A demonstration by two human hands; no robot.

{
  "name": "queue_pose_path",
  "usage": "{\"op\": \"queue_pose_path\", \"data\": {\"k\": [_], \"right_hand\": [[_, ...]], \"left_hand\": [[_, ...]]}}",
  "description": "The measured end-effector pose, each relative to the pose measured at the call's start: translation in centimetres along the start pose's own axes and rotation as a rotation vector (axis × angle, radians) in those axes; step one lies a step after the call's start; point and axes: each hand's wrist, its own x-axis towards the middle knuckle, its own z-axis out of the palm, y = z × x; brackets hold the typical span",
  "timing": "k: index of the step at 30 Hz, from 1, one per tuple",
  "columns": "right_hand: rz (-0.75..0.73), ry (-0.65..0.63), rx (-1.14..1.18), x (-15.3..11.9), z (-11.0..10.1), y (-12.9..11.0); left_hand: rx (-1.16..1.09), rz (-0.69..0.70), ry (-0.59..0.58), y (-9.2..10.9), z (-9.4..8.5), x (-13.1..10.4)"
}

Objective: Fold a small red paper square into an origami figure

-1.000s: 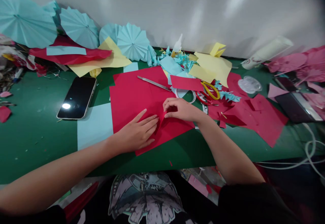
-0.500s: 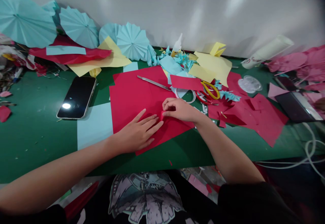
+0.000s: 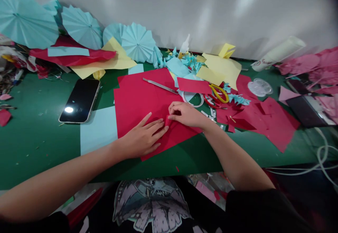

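Note:
Large red paper (image 3: 139,102) lies on the green table in front of me. My left hand (image 3: 145,136) rests flat on it with the fingers spread. My right hand (image 3: 185,114) pinches a small red paper piece (image 3: 167,121) between thumb and fingers, just beyond my left fingertips. A metal craft knife (image 3: 160,86) lies across the upper part of the red paper. Behind my right hand are a smaller red strip (image 3: 194,85) and a roll of white tape (image 3: 194,100).
A phone (image 3: 80,100) lies at the left beside light blue paper (image 3: 99,130). Yellow-handled scissors (image 3: 219,93), a glue bottle (image 3: 185,45) and paper scraps sit behind. Blue pleated rosettes (image 3: 138,44) line the wall; white cables (image 3: 320,155) hang at the right.
Both hands stay almost in place. The fingertips of my left hand and the pinch of my right hand have shifted very slightly left.

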Motion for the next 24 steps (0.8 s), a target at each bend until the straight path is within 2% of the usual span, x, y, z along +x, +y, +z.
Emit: {"op": "queue_pose_path", "data": {"k": [10, 18, 24], "right_hand": [[-0.027, 0.052, -0.032, 0.1, 0.5, 0.0], [-0.029, 0.037, -0.039, 0.1, 0.4, -0.1], [-0.044, 0.050, -0.042, 0.1, 0.5, 0.1]], "left_hand": [[-0.030, 0.078, 0.003, -0.5, -0.8, -0.3], [-0.122, 0.177, -0.068, -1.8, -1.8, -0.4], [-0.186, 0.148, -0.083, -2.2, -1.7, -0.5]]}}
